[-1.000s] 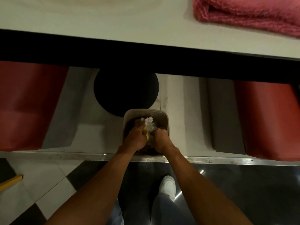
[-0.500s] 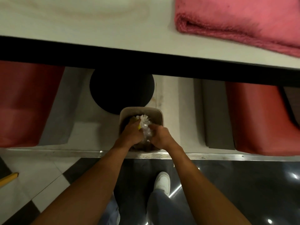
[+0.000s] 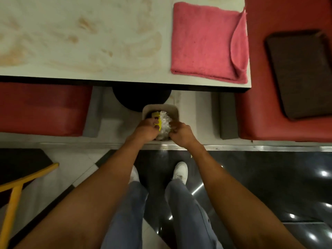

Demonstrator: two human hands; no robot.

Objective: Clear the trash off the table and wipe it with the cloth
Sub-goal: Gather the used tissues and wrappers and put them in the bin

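Inside the beige bin (image 3: 177, 112), crumpled plastic (image 3: 164, 121); yellow scrap (image 3: 159, 124)

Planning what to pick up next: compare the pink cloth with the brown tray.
The cloth is pink; the tray is dark brown. The cloth lies on the table, near its corner; the tray lies on the red seat beside the table. The cloth is soft and folded, with one corner turned over; the tray looks rigid, with a raised rim. Both are roughly rectangular and lie flat.

Both arms reach forward and down; left hand (image 3: 146, 129) and right hand (image 3: 181, 134) close together, fingers (image 3: 175, 125) curled.
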